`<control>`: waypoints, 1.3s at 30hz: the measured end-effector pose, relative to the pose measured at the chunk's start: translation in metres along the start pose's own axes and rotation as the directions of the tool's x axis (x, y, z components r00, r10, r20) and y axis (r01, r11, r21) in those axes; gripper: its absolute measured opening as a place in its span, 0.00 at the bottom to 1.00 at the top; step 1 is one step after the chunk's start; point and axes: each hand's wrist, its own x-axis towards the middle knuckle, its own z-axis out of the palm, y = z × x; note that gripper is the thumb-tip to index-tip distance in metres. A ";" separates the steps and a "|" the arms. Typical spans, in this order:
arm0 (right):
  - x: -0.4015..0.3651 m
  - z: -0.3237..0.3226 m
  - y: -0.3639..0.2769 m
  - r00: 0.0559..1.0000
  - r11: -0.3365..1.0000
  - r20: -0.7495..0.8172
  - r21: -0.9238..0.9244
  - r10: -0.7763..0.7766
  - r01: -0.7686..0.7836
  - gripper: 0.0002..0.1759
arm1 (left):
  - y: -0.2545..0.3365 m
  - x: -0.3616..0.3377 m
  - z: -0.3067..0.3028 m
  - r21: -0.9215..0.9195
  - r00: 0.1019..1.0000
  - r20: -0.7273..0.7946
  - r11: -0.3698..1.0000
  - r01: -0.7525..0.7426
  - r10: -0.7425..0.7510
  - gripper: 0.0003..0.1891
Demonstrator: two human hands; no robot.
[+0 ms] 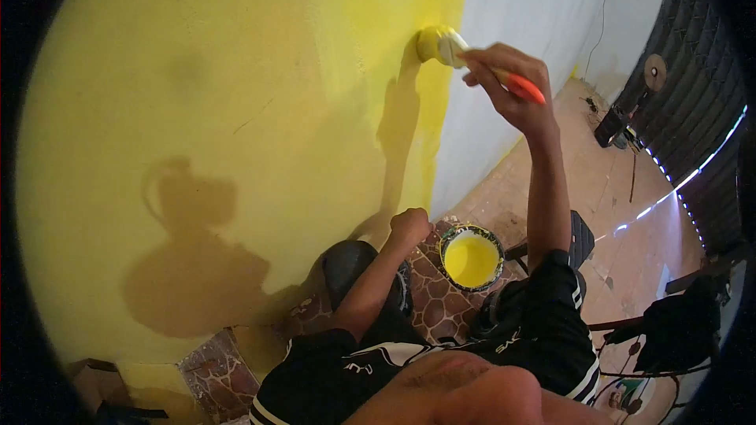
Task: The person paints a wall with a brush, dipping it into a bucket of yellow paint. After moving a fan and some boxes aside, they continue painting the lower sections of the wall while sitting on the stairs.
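My right hand (512, 83) is closed around the orange-red handle of a paintbrush (520, 86), whose head is coated in yellow paint. The bristles touch the wall (315, 71) near the border between its yellow area and a pale white area. Low by the wall, my left hand (411, 227) is closed in a fist; whatever it may hold is hidden. Just right of that fist is a paint bucket (472, 260) with yellow paint inside and a smeared dark rim.
Brown stone-patterned tiles (433, 299) lie beneath me, with a plain tiled floor (622, 220) to the right. A fan (655, 72) stands by the dark corrugated shutter (709, 110). Behind my right side is a chair with black cloth (681, 330) on it.
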 end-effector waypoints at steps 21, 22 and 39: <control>0.032 0.041 -0.008 0.856 0.984 -0.492 -0.007 -0.156 0.175 0.06 | -0.006 0.005 0.007 -0.014 0.999 -0.048 1.000 0.011 -0.012 0.20; 0.022 0.048 -0.004 0.866 0.988 -0.484 0.019 -0.123 0.151 0.06 | -0.007 0.004 0.010 -0.005 0.992 -0.123 1.000 0.003 -0.003 0.20; -0.210 0.120 0.058 0.941 0.946 -0.105 0.082 0.321 -0.313 0.04 | 0.000 0.000 0.003 -0.033 0.999 -0.028 0.999 0.018 -0.019 0.18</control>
